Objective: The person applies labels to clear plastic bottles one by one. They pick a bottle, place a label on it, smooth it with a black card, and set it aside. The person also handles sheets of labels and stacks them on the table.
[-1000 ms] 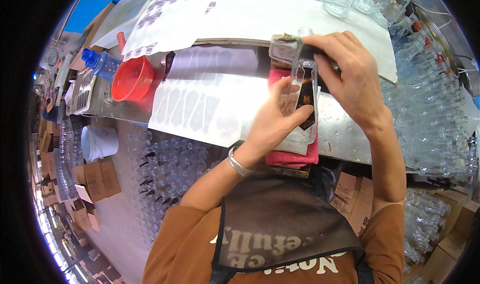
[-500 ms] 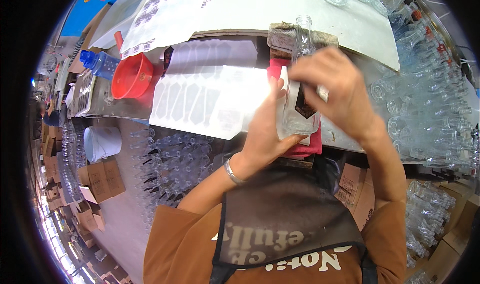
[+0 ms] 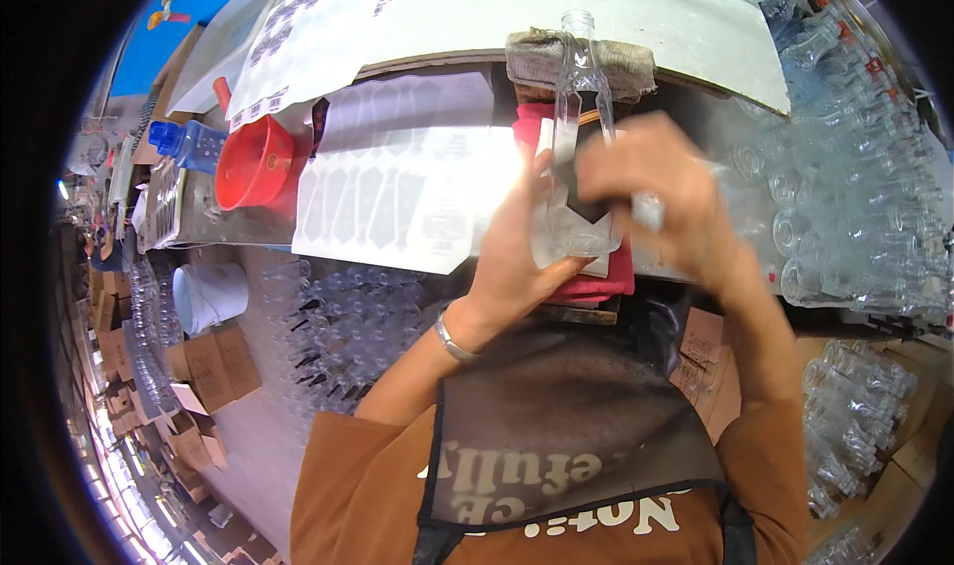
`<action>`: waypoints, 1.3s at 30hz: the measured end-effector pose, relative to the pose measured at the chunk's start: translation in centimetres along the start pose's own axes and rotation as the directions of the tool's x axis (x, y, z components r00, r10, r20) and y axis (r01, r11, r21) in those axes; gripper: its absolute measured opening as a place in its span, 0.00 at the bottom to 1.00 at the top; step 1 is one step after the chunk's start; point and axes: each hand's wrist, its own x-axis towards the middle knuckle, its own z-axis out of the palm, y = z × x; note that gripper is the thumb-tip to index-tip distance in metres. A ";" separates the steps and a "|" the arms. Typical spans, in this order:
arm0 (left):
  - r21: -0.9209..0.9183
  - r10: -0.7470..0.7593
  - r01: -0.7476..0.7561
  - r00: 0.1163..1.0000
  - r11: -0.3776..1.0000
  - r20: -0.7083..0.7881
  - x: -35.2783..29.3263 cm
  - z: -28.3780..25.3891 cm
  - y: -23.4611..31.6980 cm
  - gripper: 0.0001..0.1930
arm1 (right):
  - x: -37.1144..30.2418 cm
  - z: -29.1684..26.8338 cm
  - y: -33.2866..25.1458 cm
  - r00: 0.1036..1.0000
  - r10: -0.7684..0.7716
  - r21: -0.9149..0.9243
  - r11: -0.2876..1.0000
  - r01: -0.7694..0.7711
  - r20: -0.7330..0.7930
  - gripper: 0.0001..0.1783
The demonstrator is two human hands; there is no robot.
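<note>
A clear glass bottle [image 3: 582, 229] lies with its neck resting on a folded greyish cloth [image 3: 628, 68] and its base toward me. My left hand [image 3: 512, 252] is wrapped round the bottle's lower left side, thumb by the base. A dark label [image 3: 586, 205] is on the bottle's upper face. Over that label is my right hand [image 3: 661, 187], curled and smeared by motion, so what its fingers do is unclear. Red cloth [image 3: 611, 272] lies beneath the bottle. Left of my left hand is a white sheet of label shapes [image 3: 383, 212].
A red plastic scoop [image 3: 243, 172] and a blue-capped bottle [image 3: 189, 146] sit at the left. Many clear bottles [image 3: 855, 187] crowd the right side. A white board [image 3: 517, 13] spans the back. More bottles [image 3: 363, 317], a white bucket [image 3: 211, 297] and cartons [image 3: 217, 366] stand at lower left.
My right hand has shifted slightly down over the label. The whole view has moved a little; my left hand keeps its hold on the bottle.
</note>
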 end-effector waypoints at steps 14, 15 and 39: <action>0.018 -0.007 0.006 0.999 1.000 0.034 0.1 -0.3 0.0 0.52 | -5.5 0.7 -1.3 0.981 0.180 0.250 0.955 -0.157 -0.073 0.18; 0.034 -0.005 0.004 1.000 0.999 0.029 0.0 -0.4 0.0 0.52 | -6.1 0.2 -2.6 0.980 0.199 0.300 0.936 -0.182 -0.028 0.18; 0.034 -0.066 0.065 0.998 0.997 0.021 0.0 -0.4 1.6 0.53 | 3.4 -1.3 1.4 0.968 0.200 -0.058 0.976 -0.210 -0.152 0.11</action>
